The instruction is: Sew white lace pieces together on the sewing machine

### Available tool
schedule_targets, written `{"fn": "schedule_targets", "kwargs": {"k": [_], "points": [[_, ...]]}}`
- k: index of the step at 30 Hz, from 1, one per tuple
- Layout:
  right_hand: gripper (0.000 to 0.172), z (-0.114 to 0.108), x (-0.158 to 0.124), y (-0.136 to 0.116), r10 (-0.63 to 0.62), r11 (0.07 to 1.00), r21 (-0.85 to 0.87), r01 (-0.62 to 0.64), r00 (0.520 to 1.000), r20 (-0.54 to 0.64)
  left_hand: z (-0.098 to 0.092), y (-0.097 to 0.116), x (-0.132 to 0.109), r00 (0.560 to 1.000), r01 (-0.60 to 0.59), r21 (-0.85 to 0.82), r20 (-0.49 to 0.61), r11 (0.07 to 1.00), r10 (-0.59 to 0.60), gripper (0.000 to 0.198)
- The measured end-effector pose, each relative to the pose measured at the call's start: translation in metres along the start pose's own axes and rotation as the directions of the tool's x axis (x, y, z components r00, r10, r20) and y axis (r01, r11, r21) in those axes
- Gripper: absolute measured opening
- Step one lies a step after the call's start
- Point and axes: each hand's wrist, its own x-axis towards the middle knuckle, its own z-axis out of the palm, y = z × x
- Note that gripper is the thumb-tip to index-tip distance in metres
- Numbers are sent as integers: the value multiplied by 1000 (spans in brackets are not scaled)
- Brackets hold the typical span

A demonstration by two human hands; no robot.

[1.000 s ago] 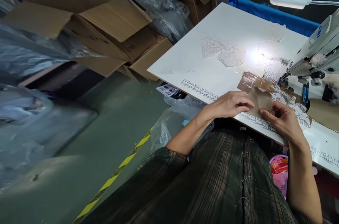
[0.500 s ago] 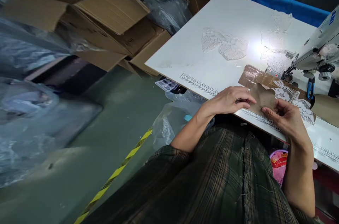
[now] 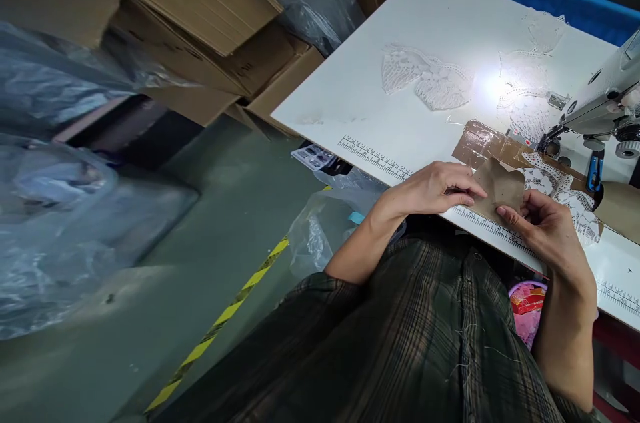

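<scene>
Brown sheet [image 3: 507, 191], notched along its top, lies between both hands near the table's front edge; the clock hours are read from it. At nine o'clock the left hand [image 3: 440, 188] lies palm down, its forearm rising from eight, thumb and fingers bent at the sheet's left edge; whether they pinch it, I cannot tell. At four the right hand [image 3: 553, 226] grips the sheet, thumb on top, fingers curled behind, forearm coming from five. Around them, from the left, clear plastic [image 3: 50, 236] lies at nine, an open cardboard box [image 3: 210, 9] at ten and yellow-black floor tape [image 3: 220, 326] at eight. On the white table [image 3: 345, 103], two joined lace pieces [image 3: 443, 84] sit at eleven, and the sheet overlaps a taped brown strip [image 3: 473, 139]. White lace [image 3: 583, 209] lies at three, just beside the right hand. The sewing machine [image 3: 600, 93] stands close at two, above a blue-handled tool [image 3: 595, 169].
</scene>
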Motion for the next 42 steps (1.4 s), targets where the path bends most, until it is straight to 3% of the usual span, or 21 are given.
{"fn": "schedule_targets", "kwargs": {"k": [42], "points": [[38,-1,-1,-7,-25,1000,-14,25,1000,-7,0,1,1,1000,5,-14,11,1000,-5,15]]}}
